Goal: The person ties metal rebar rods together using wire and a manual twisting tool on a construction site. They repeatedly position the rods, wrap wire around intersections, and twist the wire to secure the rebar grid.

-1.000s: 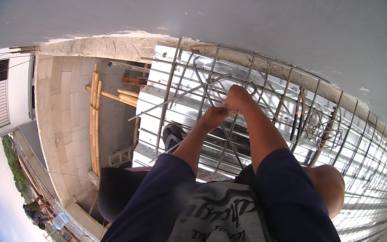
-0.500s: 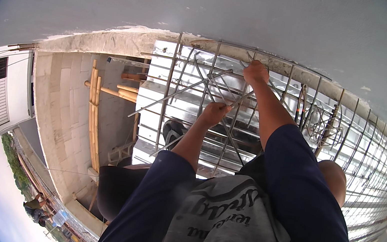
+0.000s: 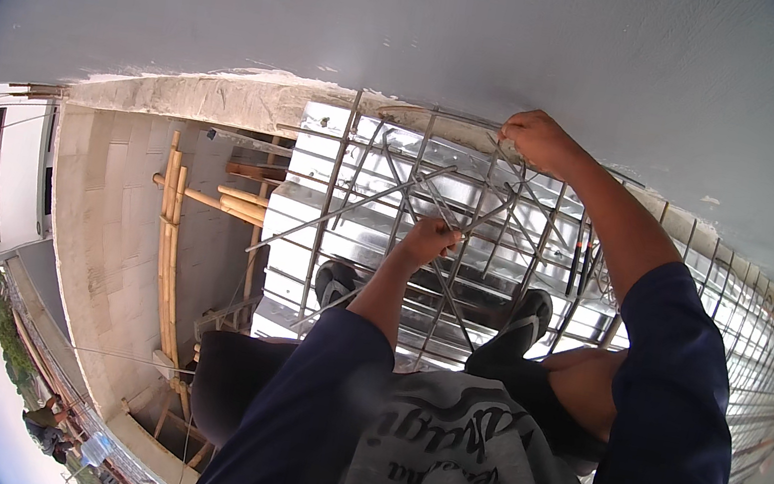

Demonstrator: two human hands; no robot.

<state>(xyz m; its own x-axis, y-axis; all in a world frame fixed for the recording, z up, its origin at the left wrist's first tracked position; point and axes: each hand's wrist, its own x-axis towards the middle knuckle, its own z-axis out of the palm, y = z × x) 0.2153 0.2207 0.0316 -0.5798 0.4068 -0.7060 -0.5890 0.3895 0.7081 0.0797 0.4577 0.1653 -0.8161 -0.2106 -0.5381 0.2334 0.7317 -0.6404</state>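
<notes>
While my left hand (image 3: 430, 239) pinches a bar (image 3: 491, 212) over the mesh (image 3: 329, 203), my right hand (image 3: 537, 141) bunches near the wall (image 3: 421, 25), hold unclear; I'd best keep that bar steady throughout.

The shirt I see has a grey front (image 3: 468, 432) with curly black lettering (image 3: 451, 447), loose navy sleeves (image 3: 680, 339) reaching the elbows, above black legwear (image 3: 235, 382) and dark footwear (image 3: 530, 315).

Left hand (image 3: 430, 242): my curled fingers hide whatever is inside. Right hand (image 3: 536, 142): too small to tell if fingertips pinch anything. Far rebar mesh (image 3: 756, 356) blurs. Both my sleeves (image 3: 673, 389) cut off below.
</notes>
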